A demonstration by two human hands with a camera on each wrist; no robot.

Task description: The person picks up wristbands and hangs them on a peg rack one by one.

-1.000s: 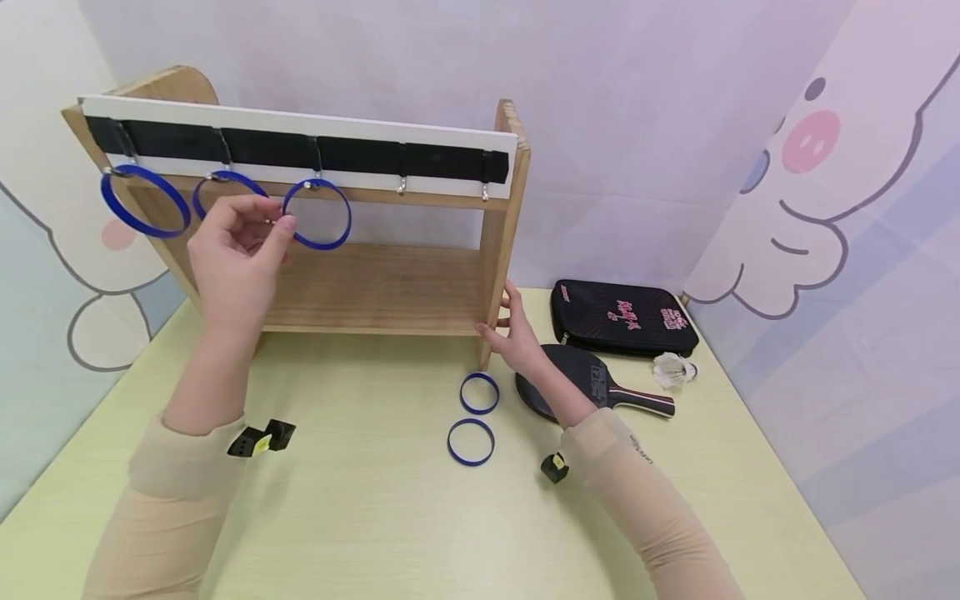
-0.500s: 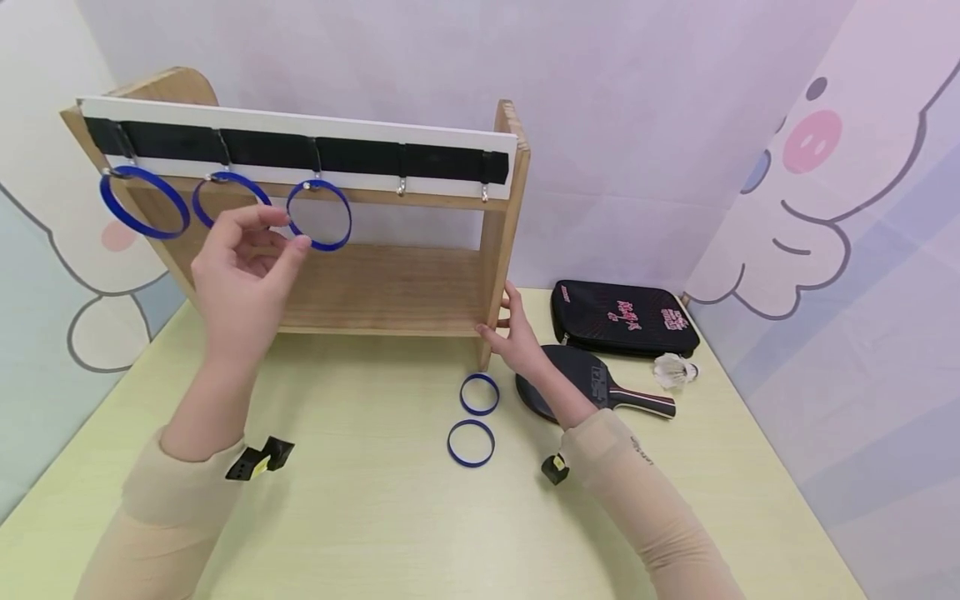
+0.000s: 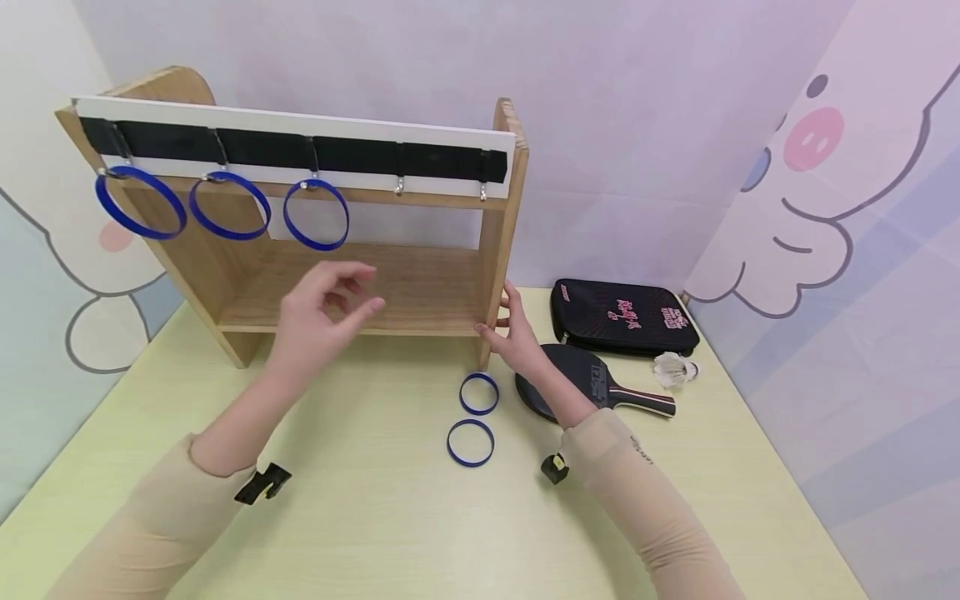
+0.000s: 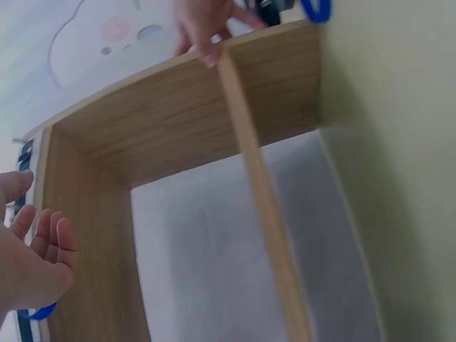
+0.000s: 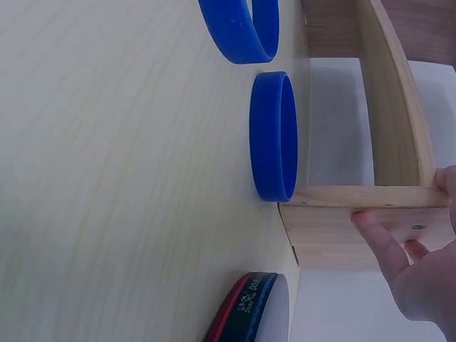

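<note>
My left hand (image 3: 318, 321) hovers in front of the wooden shelf (image 3: 427, 292), fingers loosely bent and holding nothing. Above it, three blue wristbands hang from hooks on the shelf's black-and-white strip: a left one (image 3: 150, 235), a middle one (image 3: 231, 237) and a right one (image 3: 322, 247). Two more hooks to the right, one of them a metal hook (image 3: 401, 187), carry nothing. My right hand (image 3: 517, 337) grips the lower part of the shelf's right side panel, thumb at the front edge and fingers on the outer face. Two blue wristbands lie on the table, a farther one (image 3: 480, 412) and a nearer one (image 3: 471, 464).
A black table tennis bat (image 3: 562, 375) lies beneath the right forearm. Behind it is a black zipped case (image 3: 622, 318), with a white shuttlecock (image 3: 672, 370) to the right. The table (image 3: 390, 517) meets patterned walls at its sides and back.
My left hand has left the hanging wristbands and moved down and to the right. The middle band now shows fully. My right hand stays on the side panel.
</note>
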